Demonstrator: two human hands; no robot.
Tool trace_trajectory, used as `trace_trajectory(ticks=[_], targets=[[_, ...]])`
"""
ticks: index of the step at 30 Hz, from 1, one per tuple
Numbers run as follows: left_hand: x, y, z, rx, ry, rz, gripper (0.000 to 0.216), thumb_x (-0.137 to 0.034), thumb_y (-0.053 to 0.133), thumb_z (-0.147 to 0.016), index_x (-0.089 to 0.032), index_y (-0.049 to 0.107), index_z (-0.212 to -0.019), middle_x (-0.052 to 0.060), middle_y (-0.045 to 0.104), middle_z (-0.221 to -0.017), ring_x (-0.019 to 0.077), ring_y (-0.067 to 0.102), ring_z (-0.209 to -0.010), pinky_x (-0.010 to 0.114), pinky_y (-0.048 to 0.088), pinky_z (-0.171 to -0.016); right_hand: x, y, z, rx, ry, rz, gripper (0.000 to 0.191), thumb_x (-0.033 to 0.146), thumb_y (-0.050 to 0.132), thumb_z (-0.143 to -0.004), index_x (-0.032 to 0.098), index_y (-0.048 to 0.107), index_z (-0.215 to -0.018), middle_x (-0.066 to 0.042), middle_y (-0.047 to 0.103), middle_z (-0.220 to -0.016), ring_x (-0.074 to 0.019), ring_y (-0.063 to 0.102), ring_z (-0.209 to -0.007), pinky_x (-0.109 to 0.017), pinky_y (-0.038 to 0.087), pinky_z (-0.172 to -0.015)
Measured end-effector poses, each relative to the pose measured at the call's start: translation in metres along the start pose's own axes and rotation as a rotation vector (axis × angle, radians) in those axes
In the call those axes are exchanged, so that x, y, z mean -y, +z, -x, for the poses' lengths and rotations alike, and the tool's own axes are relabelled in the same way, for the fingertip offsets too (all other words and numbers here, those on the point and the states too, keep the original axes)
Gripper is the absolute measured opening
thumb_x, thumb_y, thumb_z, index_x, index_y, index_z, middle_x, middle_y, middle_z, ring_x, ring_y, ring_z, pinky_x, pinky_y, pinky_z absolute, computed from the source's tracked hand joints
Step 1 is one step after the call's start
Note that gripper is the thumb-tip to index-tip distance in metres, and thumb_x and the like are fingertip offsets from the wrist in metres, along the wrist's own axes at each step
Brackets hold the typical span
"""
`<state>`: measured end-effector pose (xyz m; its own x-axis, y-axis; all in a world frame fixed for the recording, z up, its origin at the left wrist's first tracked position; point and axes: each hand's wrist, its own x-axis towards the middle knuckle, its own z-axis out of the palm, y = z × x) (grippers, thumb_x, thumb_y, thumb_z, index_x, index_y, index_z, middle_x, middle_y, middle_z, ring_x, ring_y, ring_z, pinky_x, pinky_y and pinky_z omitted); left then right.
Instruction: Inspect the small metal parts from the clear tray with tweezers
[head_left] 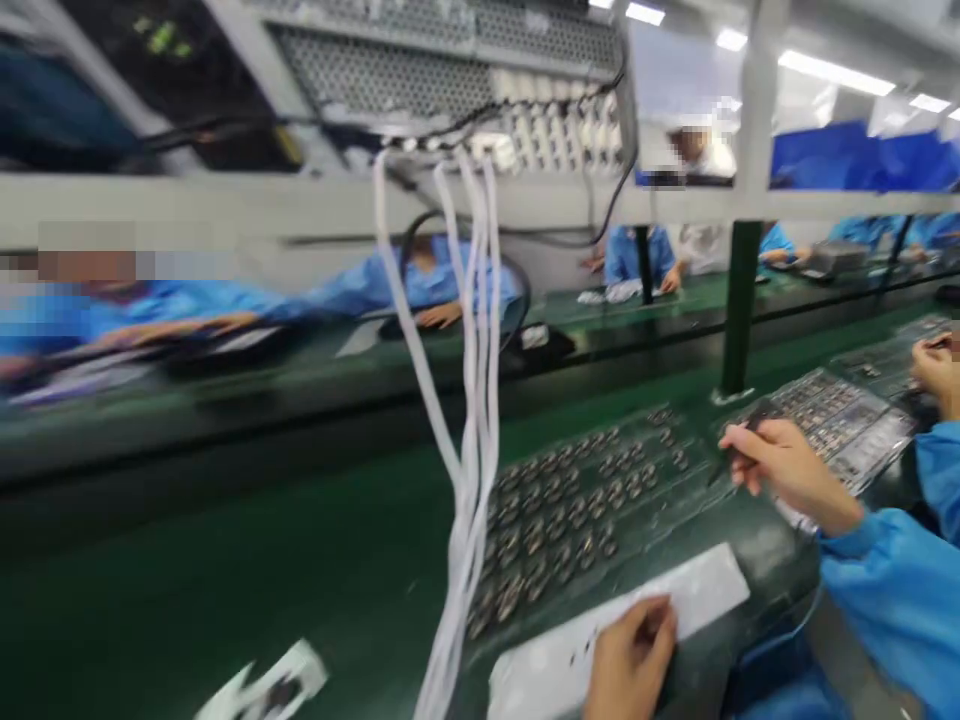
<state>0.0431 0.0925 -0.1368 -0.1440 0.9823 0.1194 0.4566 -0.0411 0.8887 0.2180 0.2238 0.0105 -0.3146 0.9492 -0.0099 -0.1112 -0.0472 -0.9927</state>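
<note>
My left hand (pixel 634 660) rests on a long white strip (pixel 712 590) at the lower right, with thumb and fingers pinched together. Whatever they hold, if anything, is hidden. A few small dark marks or bits lie on the strip beside this hand. Further up and to the right, my right hand (pixel 795 465) grips a dark, slender pen-like tool (pixel 756 418), its thin end pointing down and left. Near both hands lies a clear tray (pixel 645 520) with rows of small dark ring-shaped parts. The picture is blurred.
White cables (pixel 472 440) hang from the shelf (pixel 315 210) down to the green bench (pixel 225 560). Another tray of parts (pixel 847 420) lies at right, near a co-worker's hand (pixel 937 375). A green post (pixel 739 310) stands behind. Several blue-clad people sit opposite.
</note>
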Motion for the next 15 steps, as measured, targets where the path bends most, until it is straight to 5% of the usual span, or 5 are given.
trace_trajectory(ticks=[6, 9, 15], targets=[[-0.016, -0.026, 0.015, -0.042, -0.074, 0.022, 0.02, -0.026, 0.053, -0.082, -0.017, 0.066, -0.094, 0.004, 0.069, -0.081, 0.0153, 0.062, -0.068, 0.023, 0.049, -0.059, -0.066, -0.022, 0.046, 0.295, 0.109, 0.132, 0.024, 0.032, 0.075, -0.069, 0.014, 0.069, -0.083, -0.005, 0.068, -0.073, -0.0119, 0.059, -0.048, -0.024, 0.049, -0.048], [-0.016, -0.033, 0.035, -0.116, 0.021, -0.192, 0.019, -0.023, 0.049, -0.087, -0.019, 0.067, -0.089, 0.004, 0.067, -0.082, 0.0169, 0.06, -0.072, 0.027, 0.048, -0.065, -0.093, -0.014, 0.052, 0.296, 0.128, 0.189, 0.023, 0.034, 0.074, -0.069, 0.014, 0.069, -0.079, -0.005, 0.067, -0.076, -0.0135, 0.06, -0.053, -0.026, 0.051, -0.052], [-0.009, -0.02, 0.058, -0.059, 0.17, -0.509, 0.022, -0.013, 0.044, -0.088, -0.021, 0.064, -0.09, 0.004, 0.06, -0.081, 0.0202, 0.053, -0.077, 0.033, 0.046, -0.067, -0.117, 0.016, 0.04, 0.343, 0.177, 0.186, 0.031, 0.039, 0.073, -0.066, 0.013, 0.064, -0.08, -0.005, 0.067, -0.071, -0.0149, 0.061, -0.055, -0.028, 0.052, -0.055]])
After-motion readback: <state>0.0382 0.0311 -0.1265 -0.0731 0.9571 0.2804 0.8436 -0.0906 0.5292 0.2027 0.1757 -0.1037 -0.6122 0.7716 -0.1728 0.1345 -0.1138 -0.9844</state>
